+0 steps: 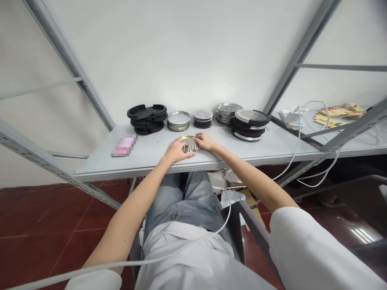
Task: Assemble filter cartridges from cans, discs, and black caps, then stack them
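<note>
On the shelf top in front of me lies a round metal disc (191,144) with rows of small raised holes like a grater and a gold-coloured rim. My left hand (175,151) curls around its left and near side, thumb and fingers on the rim. From the upper right, my right hand (204,141) grips the opposite edge with bent fingers. Both hands partly cover the disc. Just behind them stand a low stack of perforated metal discs (202,116) and a stack of round silver metal rings (179,120).
Black round plastic parts (147,119) are piled at the back left. Farther right are more metal rings (227,112) and a black-and-silver stack (250,125). A blurred pink item (124,146) lies left. Metal shelf posts (299,60) flank me; a white cable (228,209) crosses my lap.
</note>
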